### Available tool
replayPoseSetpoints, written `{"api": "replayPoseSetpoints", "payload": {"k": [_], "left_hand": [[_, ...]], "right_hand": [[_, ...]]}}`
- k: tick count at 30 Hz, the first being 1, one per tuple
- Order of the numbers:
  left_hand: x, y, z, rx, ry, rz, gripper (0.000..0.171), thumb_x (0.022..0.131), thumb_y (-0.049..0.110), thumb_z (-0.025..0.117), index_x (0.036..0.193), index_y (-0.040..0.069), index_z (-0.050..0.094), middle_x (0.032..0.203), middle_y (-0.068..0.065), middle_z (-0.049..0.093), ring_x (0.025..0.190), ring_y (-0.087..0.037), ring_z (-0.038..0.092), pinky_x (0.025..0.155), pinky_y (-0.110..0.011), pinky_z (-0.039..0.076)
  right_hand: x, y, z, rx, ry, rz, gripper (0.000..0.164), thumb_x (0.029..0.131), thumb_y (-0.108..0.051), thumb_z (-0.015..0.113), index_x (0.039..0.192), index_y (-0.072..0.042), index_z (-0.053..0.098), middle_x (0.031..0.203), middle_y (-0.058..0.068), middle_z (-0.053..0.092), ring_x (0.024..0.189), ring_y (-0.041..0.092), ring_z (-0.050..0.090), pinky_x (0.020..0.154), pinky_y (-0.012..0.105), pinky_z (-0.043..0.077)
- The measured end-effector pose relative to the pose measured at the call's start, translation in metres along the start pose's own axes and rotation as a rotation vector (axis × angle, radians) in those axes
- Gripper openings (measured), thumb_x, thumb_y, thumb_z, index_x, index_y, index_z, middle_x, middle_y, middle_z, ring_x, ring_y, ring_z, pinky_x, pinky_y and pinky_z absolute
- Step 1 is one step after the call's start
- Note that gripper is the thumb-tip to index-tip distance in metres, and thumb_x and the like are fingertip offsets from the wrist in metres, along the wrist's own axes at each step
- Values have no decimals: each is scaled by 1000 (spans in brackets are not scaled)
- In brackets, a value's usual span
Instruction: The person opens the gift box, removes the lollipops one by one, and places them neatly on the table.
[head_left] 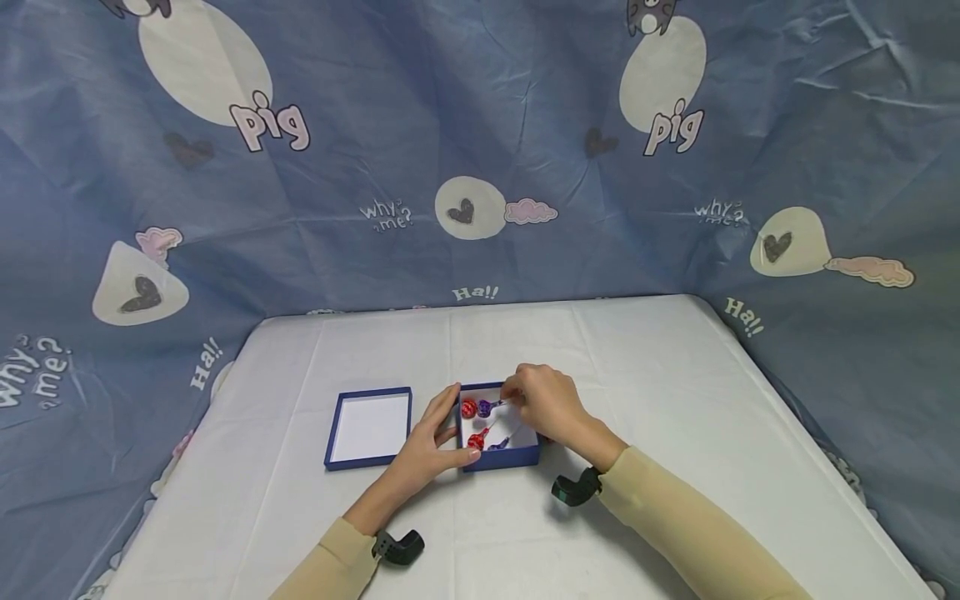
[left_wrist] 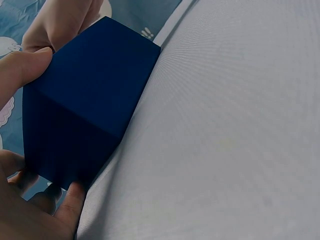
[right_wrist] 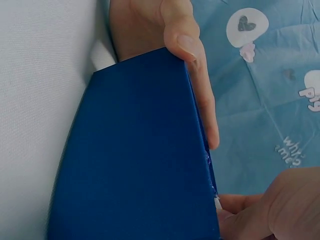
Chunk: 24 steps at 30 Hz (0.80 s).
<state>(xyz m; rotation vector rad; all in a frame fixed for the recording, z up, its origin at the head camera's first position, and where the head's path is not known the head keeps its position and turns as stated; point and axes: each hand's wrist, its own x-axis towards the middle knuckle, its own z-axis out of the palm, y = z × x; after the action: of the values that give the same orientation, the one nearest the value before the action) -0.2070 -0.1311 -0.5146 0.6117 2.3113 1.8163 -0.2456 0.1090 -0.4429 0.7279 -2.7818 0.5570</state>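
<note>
A shallow blue box point(head_left: 517, 457) with a white inside holds several wrapped lollipops. A red lollipop point(head_left: 468, 408) and a purple lollipop point(head_left: 484, 408) lie side by side near its back left corner. Closer to the front wall are another red lollipop point(head_left: 477, 440) and another purple lollipop point(head_left: 498, 445). My left hand point(head_left: 429, 446) grips the box's left side, thumb at the front corner and fingers along the left wall. Reaching over the back right of the box, my right hand point(head_left: 551, 406) pinches the back purple lollipop's stick; its fingertips are partly hidden.
Left of the box lies a matching blue lid point(head_left: 369, 427), white inside up. Something red point(head_left: 547, 439) shows just outside the box's right wall, partly under the right hand. A white cloth covers the table point(head_left: 510, 342), and a printed blue curtain point(head_left: 420, 267) hangs behind it.
</note>
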Motion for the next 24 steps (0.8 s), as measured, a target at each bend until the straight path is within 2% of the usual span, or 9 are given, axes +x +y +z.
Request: {"api": "replayPoseSetpoints", "payload": {"k": [7,11,18,24], "left_hand": [[0,-1,1,4,1,-14,104,80,26,87,160,39,21,166,11,12,150,-16,20,113,-28,37],[0,0,1,8,0,-16,105,80,27,87,160,39,20,166,11,12,150,-17,20,113,-27,37],[0,0,1,-1,4,-21,105,81,24,87,160,39,19,166,11,12,150,-18,20,114,-33,38],[0,-1,1,1,5,-18,105,80,27,87,159,42,20,165,12,12,150,-17,19,114,-30,37]], "right_hand": [[1,0,-5,6,6,0,18,84,-4,79,89,-21,81,81,-9,65,75,11,64,57,31,53],[2,0,-8,9,13,1,18,84,-5,79,89,-22,82,81,-10,65,73,10,62,55,29,51],[2,-1,-15,23,36,0,19,83,-4,79,89,-22,82,79,-10,63,70,7,59,55,29,50],[1,-2,-22,27,37,4,18,84,-4,79,90,-20,81,79,-11,62,71,9,60,55,30,51]]}}
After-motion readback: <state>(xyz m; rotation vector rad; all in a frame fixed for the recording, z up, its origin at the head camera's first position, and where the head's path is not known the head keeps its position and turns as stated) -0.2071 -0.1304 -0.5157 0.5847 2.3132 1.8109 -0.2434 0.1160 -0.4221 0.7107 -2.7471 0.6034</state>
